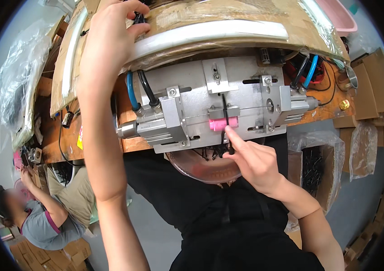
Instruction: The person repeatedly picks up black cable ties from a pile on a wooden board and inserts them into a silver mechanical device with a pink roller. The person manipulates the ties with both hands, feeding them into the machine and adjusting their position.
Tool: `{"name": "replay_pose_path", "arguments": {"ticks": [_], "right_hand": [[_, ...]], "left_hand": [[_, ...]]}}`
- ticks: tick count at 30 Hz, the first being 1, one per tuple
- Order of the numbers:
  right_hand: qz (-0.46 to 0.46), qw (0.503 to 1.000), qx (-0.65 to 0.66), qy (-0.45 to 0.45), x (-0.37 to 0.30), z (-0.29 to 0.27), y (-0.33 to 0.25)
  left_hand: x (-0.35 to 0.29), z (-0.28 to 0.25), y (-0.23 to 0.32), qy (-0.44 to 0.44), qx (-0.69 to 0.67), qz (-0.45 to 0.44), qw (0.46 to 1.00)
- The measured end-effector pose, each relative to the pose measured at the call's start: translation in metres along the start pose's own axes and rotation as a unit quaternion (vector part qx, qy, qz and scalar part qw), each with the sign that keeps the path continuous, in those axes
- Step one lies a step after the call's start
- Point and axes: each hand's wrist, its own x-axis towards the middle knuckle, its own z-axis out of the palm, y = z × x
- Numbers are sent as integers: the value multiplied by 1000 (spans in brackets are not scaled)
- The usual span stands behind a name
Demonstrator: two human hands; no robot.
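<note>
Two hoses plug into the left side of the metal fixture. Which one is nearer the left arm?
The blue hose. It runs right beside the raised left forearm, on the outer side of the black hose, which sits nearer the middle of the metal fixture.

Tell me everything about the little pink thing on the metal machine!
The pink piece is a small, short block, bright pink and slightly glowing, maybe plastic. It lies sideways near the front edge of the grey metal machine, just under a small metal clamp. A thin black strip stands across it, running down over the clamp. A fine wire passes level just above it. The right hand touches its lower right end with a fingertip while pinching black bits.
</note>
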Motion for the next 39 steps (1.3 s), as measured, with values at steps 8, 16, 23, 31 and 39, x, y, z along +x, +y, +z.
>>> {"name": "replay_pose_path", "arguments": {"ticks": [8, 16, 23, 31, 39], "right_hand": [[4, 995, -55, -81, 21, -33, -2], [62, 921, -354, 153, 197, -128, 116], [182, 951, -249, 17, 205, -147, 107], [145, 960, 144, 192, 146, -147, 64], [78, 977, 119, 159, 70, -128, 21]], "left_hand": [[38, -13, -40, -97, -243, -36, 964], [66, -75, -57, -23, -551, -201, 809], [-94, -26, 90, 49, -272, -60, 959], [-172, 24, 179, -133, -103, -56, 984], [-156, 26, 180, -174, -116, -32, 977]]}}
